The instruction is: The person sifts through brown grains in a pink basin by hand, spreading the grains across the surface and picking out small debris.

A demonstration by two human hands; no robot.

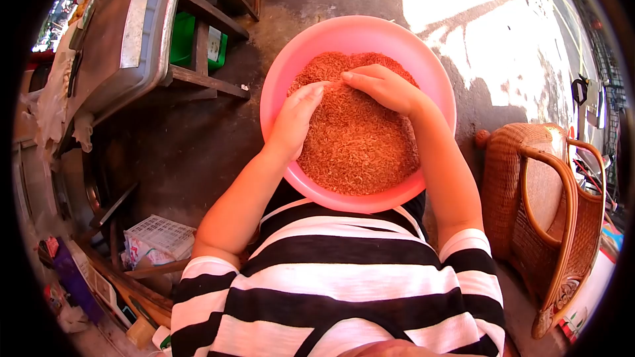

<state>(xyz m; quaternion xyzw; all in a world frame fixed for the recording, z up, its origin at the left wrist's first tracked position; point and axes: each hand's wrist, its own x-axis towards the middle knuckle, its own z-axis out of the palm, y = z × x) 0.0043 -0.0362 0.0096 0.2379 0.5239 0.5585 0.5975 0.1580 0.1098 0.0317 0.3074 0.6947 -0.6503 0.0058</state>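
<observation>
Reddish-brown flakes [360,152] lie heaped in the round pink basin [281,79], which sits right in front of the person, its near rim against the striped shirt [344,251]. Having it that close probably steadies it and puts the whole heap within reach of both bent arms, while the raised wall looks meant to stop loose bits from scattering.

The left hand [296,119] and right hand [383,87] curve inward over the far half of the heap, fingertips almost meeting, perhaps so the palms can gather flakes between them. Neither hand is clenched; both are loosely cupped, and whether any flakes are held under the palms I cannot tell.

The heap is nearly round, its slightly longer axis running from the shirt toward the far rim. The single flakes point every way, with no shared direction
</observation>
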